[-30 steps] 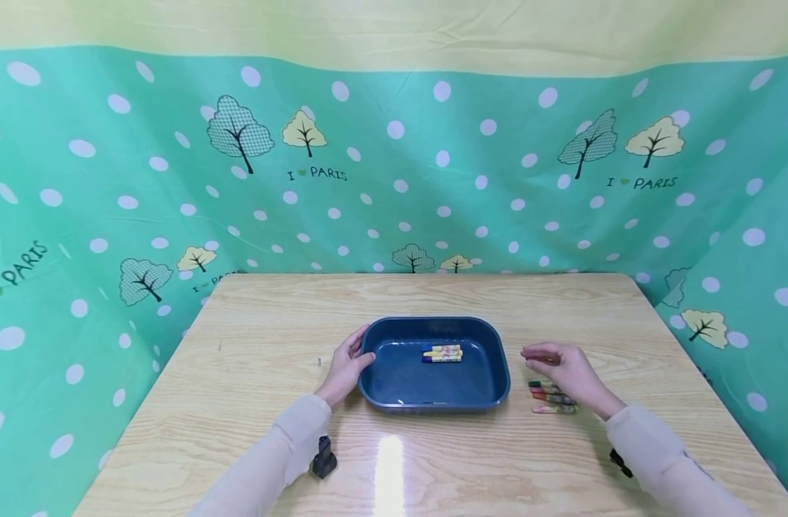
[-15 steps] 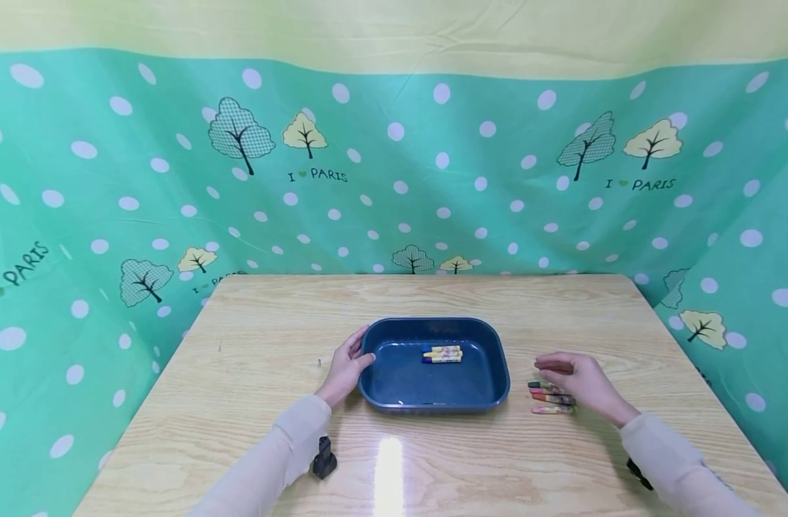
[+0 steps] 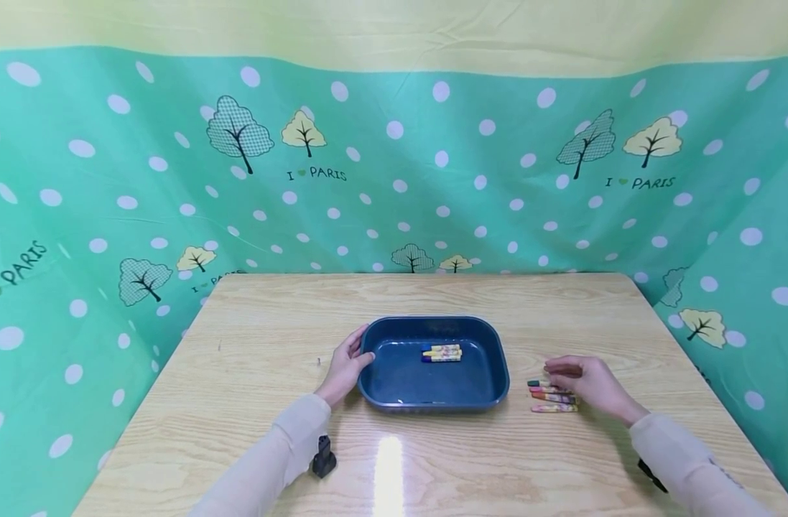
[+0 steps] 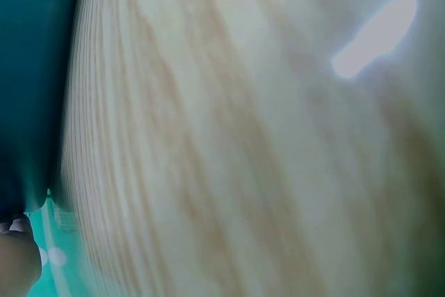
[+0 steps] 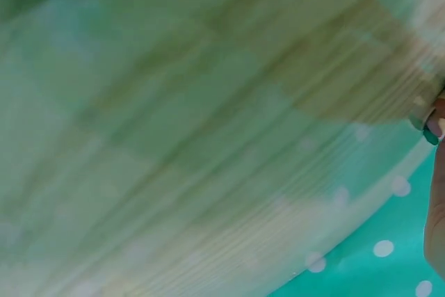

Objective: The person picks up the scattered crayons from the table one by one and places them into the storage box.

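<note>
Right hand (image 3: 586, 380) bent over the small, paper-wrapped wax crayons on the pale wood-grain bench (image 3: 271, 309), its thumb and fingertips close together; whether they pinch the dark-green-tipped crayon (image 3: 536, 383) beneath them, I cannot tell. Left hand (image 3: 345, 370) grips the near-rectangular, glossy dark-blue tray (image 3: 400, 377), thumb over the rim, fingers outside; that hold should keep it steady.

A good pick here probably means taking one crayon across its middle, since the orange-red crayon (image 3: 547, 396) lies tight among its neighbours and could roll along. Beyond a narrow gap, the pale-pink crayon (image 3: 554, 408) looks easier to single out. Inside the tray, yellow-wrapped, blue-tipped crayons (image 3: 442, 356) lie together. Its raised right wall stands between them and the others. A black, knobbly object (image 3: 325, 458) sits beside the left sleeve (image 3: 297, 438), well apart from the crayons.
</note>
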Available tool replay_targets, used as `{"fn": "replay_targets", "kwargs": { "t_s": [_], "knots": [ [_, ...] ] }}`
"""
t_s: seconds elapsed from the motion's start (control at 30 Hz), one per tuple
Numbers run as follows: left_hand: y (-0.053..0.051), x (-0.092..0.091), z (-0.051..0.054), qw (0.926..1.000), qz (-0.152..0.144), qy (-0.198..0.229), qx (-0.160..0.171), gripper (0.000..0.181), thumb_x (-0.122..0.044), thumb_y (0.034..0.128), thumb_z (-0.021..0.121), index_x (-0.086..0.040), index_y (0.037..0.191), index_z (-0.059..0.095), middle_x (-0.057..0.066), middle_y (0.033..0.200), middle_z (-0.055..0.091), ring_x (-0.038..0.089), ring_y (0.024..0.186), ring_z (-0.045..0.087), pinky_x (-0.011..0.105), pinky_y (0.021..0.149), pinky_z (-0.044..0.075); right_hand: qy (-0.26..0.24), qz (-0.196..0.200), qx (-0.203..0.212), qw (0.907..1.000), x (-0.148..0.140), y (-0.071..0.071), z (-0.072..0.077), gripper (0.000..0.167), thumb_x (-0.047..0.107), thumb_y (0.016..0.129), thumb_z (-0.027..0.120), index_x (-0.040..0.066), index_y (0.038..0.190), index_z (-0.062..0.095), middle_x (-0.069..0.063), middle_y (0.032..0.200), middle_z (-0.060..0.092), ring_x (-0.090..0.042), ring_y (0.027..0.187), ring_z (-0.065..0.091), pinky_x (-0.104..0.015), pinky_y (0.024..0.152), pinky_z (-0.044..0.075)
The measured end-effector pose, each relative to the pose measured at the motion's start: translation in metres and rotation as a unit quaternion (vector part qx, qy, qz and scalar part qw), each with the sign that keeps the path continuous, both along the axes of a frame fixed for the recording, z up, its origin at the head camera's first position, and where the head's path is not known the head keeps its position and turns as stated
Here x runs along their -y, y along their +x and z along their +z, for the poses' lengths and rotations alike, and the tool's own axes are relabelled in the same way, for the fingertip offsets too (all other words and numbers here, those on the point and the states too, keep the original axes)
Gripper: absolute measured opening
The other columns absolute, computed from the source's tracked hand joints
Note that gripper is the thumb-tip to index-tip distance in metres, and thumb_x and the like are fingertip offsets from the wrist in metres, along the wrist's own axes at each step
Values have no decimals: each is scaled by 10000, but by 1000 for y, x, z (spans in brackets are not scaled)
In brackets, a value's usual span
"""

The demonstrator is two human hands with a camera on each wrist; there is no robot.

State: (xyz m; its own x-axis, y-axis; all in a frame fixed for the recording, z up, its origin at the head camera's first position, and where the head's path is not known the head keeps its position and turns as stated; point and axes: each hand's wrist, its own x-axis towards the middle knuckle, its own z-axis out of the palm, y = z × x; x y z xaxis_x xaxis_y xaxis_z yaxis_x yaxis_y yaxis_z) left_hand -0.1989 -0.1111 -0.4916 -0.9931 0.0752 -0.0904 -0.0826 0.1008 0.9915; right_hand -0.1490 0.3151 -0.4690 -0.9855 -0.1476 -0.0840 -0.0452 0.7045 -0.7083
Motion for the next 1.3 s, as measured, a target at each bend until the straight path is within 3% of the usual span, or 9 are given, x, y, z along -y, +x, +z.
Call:
{"fn": "replay_targets", "kwargs": {
  "t_s": [0.23, 0.5, 0.9, 1.3],
  "knots": [
    [0, 0, -1, 10000, 43, -14, 25, 583, 18, 845, 518, -101, 1397, 375, 195, 1416, 387, 332, 1306, 371, 435, 1083, 322, 192, 103, -26, 9998, 0, -3, -7, 271, 50, 839, 617, 9, 1105, 635, -130, 1044, 674, -254, 960, 636, -334, 788, 547],
    [0, 0, 0, 10000, 4, 75, 25, 594, 13, 852, 525, -76, 1411, 343, 214, 1435, 346, 350, 1320, 339, 452, 1091, 300, 377, -69, -111, 9992, 3, -7, -12, 235, 48, 848, 609, 42, 1078, 658, -111, 1032, 678, -243, 952, 634, -366, 796, 547],
    [0, 0, -2, 10000, 12, 10, 26, 584, 14, 845, 521, -105, 1397, 376, 195, 1427, 370, 336, 1316, 353, 441, 1083, 319, 479, 222, -190, 9984, 3, -8, -17, 194, 48, 828, 633, 99, 1006, 689, -88, 1029, 669, -213, 945, 608, -405, 814, 528],
    [0, 0, -1, 9999, 70, 64, 93, 585, 8, 839, 536, -130, 1389, 394, 168, 1419, 393, 310, 1311, 369, 431, 1085, 323, 247, 255, -127, 9993, 5, -15, -8, 201, 97, 848, 624, 80, 1039, 685, -78, 1015, 680, -145, 879, 629, -240, 714, 542]
  ]
}}
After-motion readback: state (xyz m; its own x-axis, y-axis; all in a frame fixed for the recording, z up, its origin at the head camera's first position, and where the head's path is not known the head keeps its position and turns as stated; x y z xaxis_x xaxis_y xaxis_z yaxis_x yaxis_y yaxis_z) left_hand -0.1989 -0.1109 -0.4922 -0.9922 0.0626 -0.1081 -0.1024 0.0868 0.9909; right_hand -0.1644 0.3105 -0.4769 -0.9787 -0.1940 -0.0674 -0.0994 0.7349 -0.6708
